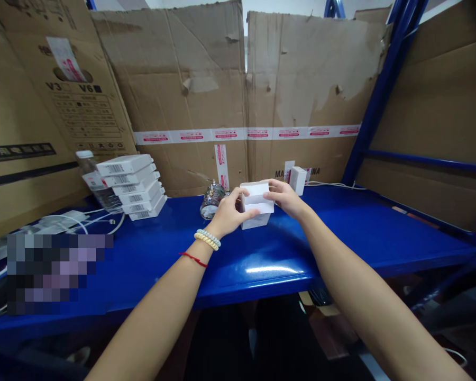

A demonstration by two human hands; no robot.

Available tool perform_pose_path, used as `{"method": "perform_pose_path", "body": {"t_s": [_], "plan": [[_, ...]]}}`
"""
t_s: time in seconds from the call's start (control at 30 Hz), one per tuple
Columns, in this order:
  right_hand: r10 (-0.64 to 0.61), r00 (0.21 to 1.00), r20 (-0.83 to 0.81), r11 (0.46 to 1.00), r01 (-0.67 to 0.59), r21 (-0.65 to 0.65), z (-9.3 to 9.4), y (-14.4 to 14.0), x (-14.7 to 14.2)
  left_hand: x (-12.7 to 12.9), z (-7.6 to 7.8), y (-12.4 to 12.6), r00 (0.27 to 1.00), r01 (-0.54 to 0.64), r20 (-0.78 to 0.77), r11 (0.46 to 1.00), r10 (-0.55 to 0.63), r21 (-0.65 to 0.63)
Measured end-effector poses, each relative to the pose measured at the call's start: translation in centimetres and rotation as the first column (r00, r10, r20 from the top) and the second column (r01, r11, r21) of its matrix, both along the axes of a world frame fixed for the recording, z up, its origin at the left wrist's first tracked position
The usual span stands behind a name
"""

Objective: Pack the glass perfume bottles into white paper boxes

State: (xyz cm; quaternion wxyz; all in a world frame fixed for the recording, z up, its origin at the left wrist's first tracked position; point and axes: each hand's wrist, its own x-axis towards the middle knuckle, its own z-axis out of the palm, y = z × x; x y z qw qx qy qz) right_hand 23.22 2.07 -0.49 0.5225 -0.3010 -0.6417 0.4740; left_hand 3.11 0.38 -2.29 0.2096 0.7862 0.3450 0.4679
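Observation:
A small white cardboard box (255,220) stands at the middle of the blue table, its top flaps raised. My left hand (230,212) holds its left side, with the thumb across the front and the fingers at the back left edge. On the other side, my right hand (284,198) grips the box's upper right edge and flap between thumb and fingers. What lies inside the box cannot be made out. Just left of my left hand sits a cluster of shiny, round, clear-and-metal pieces (212,200), partly hidden by that hand.
A stack of several white boxes (143,198) with barcode labels stands on the left, beside a plastic bottle (93,174). White cables (69,219) and a blurred-out object (59,272) lie further left. Another small white box (298,181) stands behind my right hand. Cardboard sheets (182,79) wall the table's back.

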Motion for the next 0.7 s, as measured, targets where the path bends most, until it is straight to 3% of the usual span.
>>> {"method": "perform_pose_path", "body": {"t_s": [0.13, 0.3, 0.47, 0.7], "plan": [[-0.02, 0.999, 0.046, 0.998, 0.018, 0.059, 0.02, 0.01, -0.31, 0.06, 0.08, -0.18, 0.998, -0.054, -0.03, 0.996, 0.056, 0.069], [-0.139, 0.99, 0.013, 0.99, 0.139, -0.007, 0.17, 0.24, -0.29, 0.12, 0.06, -0.23, 0.999, -0.05, 0.021, 0.994, 0.049, 0.097], [-0.117, 0.993, -0.03, 0.991, 0.114, -0.066, 0.16, 0.18, -0.37, 0.12, 0.42, -0.3, 0.998, -0.048, -0.044, 0.99, 0.054, 0.134], [-0.127, 0.992, 0.0, 0.991, 0.127, -0.047, 0.21, 0.01, -0.73, -0.04, 1.0, -0.47, 0.985, -0.158, -0.055, 0.979, 0.166, 0.128]]}}
